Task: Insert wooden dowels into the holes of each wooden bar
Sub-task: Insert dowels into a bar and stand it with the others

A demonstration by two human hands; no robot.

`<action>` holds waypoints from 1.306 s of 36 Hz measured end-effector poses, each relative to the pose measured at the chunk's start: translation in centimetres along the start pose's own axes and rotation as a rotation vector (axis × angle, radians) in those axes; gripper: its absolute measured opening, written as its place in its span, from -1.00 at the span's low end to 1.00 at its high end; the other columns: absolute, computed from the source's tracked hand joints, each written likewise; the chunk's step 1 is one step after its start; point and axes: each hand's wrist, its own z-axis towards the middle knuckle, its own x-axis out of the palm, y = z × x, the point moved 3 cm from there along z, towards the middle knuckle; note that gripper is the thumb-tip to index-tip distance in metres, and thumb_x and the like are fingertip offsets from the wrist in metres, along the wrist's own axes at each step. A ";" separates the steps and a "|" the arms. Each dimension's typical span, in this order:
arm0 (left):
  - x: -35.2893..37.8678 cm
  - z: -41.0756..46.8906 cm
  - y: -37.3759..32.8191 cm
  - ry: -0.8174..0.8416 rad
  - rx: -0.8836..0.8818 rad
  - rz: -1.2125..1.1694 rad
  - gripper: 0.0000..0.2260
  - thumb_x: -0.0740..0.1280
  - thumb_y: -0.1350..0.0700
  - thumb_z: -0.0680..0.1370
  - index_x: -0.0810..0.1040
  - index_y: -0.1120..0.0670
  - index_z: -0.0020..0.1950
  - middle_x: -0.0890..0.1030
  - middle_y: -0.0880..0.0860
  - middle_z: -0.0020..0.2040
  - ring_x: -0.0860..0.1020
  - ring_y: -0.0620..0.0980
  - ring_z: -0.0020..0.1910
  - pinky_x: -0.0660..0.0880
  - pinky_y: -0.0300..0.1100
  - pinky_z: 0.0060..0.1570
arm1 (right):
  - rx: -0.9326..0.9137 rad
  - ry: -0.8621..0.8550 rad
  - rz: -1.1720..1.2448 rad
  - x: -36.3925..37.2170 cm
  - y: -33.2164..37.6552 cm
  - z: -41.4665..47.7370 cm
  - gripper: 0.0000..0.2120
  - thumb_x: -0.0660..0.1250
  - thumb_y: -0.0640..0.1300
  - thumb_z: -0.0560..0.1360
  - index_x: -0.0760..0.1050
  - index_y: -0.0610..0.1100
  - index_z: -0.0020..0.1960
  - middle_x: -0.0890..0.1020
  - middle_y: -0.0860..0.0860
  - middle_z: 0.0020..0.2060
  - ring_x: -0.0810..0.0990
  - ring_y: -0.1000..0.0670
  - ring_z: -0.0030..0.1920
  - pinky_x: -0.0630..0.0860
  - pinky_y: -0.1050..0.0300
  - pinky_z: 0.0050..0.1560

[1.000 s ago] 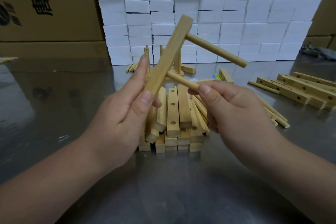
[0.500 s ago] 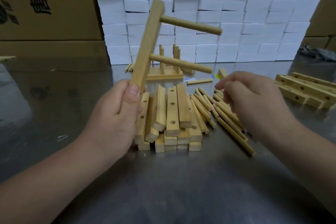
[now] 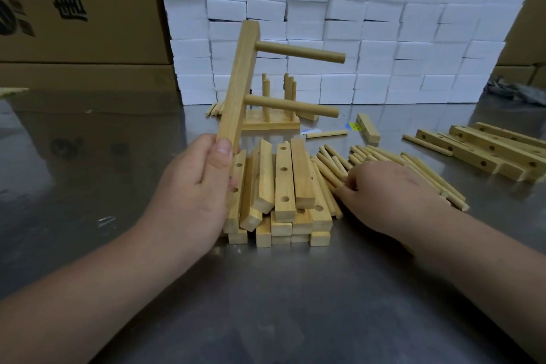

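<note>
Head camera looks down on a steel table point(image 3: 266, 298) where the left hand point(image 3: 195, 186) grips the lower end of a wooden bar point(image 3: 239, 83), thumb pressed on its near face and fingers curled behind it. The bar stands nearly upright, leaning slightly right, above the hand. Two dowels, the upper dowel point(image 3: 300, 52) and the lower dowel point(image 3: 291, 106), stick out of it to the right, well clear of the fingers. The right hand point(image 3: 390, 195) lies palm down on the loose dowels point(image 3: 334, 162), fingertips among them; whether it pinches one cannot be told. Between the hands sits a stack of drilled bars point(image 3: 283, 183). Behind stand a finished dowel rack point(image 3: 270, 124) and a wall of white blocks point(image 3: 354, 23).
</note>
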 end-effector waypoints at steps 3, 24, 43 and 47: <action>0.0 0.0 0.0 -0.011 -0.020 -0.007 -0.63 0.00 -0.27 0.53 0.46 -0.07 -0.15 0.48 -0.25 -0.43 0.44 -0.30 -0.42 0.33 -0.28 -0.36 | 0.018 -0.086 -0.027 -0.9 -0.1 0.0 -0.74 0.12 -0.04 0.53 0.55 -0.09 -0.14 0.54 -0.01 -0.32 0.50 0.01 -0.32 0.33 0.21 -0.45; 0.5 0.3 -0.3 0.124 -0.139 -0.247 -0.70 0.01 0.04 0.64 0.32 0.07 -0.26 0.35 -0.07 -0.50 0.23 -0.17 -0.57 0.17 -0.31 -0.60 | -0.538 -0.418 0.506 -4.0 2.4 -5.0 -0.86 0.28 0.00 0.45 0.60 0.02 -0.17 0.56 0.09 -0.46 0.50 0.08 -0.39 0.49 0.05 -0.49; 0.4 0.5 0.9 0.103 -0.179 -0.284 -0.72 0.09 -0.16 0.46 0.50 -0.03 -0.10 0.41 -0.14 -0.49 0.35 -0.18 -0.58 0.23 -0.37 -0.59 | -0.640 -0.517 0.435 -4.0 2.5 -5.1 -0.83 0.32 -0.13 0.40 0.65 -0.09 -0.06 0.53 0.12 -0.43 0.46 0.12 -0.43 0.45 0.23 -0.45; 0.3 0.5 0.8 0.115 -0.153 -0.260 -0.67 0.07 -0.19 0.44 0.48 -0.01 -0.09 0.40 -0.12 -0.49 0.30 -0.17 -0.57 0.22 -0.33 -0.58 | -0.646 -0.511 0.457 -3.8 2.4 -5.0 -0.76 0.30 -0.13 0.43 0.62 -0.10 0.06 0.49 0.14 -0.39 0.44 0.14 -0.39 0.45 0.22 -0.39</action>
